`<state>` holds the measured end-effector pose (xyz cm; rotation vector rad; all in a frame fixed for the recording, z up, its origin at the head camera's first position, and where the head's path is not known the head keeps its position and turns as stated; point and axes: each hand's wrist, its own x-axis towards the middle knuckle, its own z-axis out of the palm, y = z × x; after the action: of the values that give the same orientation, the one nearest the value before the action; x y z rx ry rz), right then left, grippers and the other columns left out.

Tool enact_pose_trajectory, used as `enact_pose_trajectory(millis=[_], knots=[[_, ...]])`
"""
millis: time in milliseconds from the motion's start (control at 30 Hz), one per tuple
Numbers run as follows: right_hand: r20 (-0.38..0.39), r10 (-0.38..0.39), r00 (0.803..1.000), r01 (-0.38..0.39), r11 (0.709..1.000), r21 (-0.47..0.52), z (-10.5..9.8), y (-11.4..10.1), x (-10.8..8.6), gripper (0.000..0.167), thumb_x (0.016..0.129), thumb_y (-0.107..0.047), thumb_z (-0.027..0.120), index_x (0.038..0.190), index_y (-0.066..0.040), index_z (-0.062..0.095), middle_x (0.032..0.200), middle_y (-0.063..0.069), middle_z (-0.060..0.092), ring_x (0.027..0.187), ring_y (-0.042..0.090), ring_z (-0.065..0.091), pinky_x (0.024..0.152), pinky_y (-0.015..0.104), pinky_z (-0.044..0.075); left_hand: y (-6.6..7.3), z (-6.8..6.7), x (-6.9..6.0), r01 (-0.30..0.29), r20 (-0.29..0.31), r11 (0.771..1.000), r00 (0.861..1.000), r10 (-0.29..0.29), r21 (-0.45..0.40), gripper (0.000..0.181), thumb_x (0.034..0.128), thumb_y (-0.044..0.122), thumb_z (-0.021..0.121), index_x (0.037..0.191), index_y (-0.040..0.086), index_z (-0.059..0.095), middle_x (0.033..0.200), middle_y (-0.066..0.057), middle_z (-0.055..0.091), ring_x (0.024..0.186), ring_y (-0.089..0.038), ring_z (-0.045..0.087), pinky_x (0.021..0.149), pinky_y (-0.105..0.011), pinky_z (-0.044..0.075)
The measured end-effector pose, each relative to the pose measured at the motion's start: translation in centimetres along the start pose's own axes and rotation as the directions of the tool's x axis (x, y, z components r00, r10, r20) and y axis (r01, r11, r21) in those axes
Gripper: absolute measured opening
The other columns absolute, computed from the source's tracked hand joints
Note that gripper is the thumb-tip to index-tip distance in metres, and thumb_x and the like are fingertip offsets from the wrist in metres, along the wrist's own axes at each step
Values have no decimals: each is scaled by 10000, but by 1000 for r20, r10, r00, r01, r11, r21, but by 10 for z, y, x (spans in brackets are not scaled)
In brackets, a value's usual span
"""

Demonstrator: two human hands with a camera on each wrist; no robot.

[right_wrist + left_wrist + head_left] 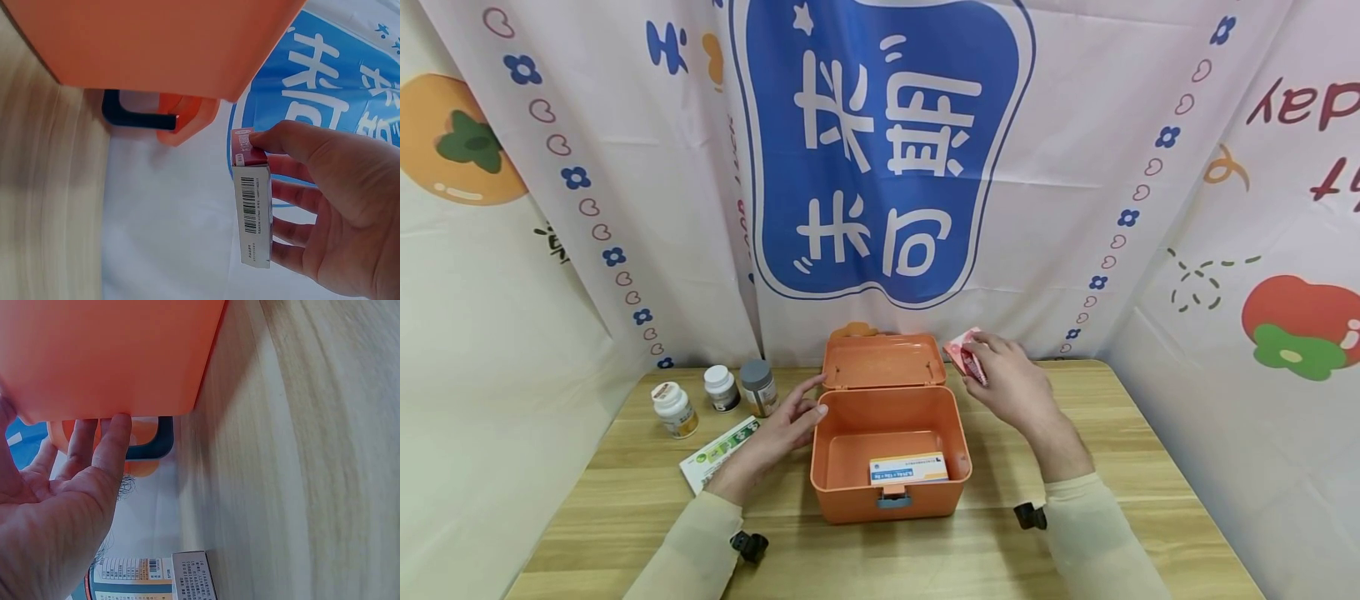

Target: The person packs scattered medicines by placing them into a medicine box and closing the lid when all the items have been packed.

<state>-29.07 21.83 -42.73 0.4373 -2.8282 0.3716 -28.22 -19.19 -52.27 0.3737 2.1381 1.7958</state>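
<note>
Pink carton (954, 348) sat at the orange box's (887, 412) 1 o'clock, pinched in my right hand (1015, 387); left hand (786, 429), fingers extended, touched its 10 o'clock side. I judged a gentle pinch, clear of the lid (883, 360), best.

Your head view is bright and evenly lit — wide-angle stretch at its edges; your wrist views look dimmer, the orange box (112, 356) casting soft shadow on your bench (306, 487).

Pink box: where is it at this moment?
In the head view, the pink box is in the right hand, just right of the open lid of the orange case.
</note>
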Motion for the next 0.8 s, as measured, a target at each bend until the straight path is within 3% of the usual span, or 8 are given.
enact_pose_trajectory(millis=[500, 800], knots=[[3, -63, 998, 63, 997, -41, -5, -24, -2, 637, 1039, -313, 892, 1614, -113, 704, 1741, 137, 640, 1527, 477, 651, 1124, 729, 654, 1, 0, 0, 3, 6, 1000, 1000, -4, 3, 733, 1263, 286, 557, 1889, 195, 188, 1632, -346, 576, 1503, -400, 633, 1185, -418, 620], [-17, -115, 993, 114, 992, -54, -4, -36, -5, 607, 1030, -279, 883, 1598, -135, 724, 1717, 129, 661, 1500, 444, 675, 1084, 678, 686, 1, 0, 0, 11, -2, 1000, 1000, -11, -2, 733, 1261, 287, 563, 1889, 206, 194, 1612, -337, 576, 1405, -311, 658, 1063, -279, 627]])
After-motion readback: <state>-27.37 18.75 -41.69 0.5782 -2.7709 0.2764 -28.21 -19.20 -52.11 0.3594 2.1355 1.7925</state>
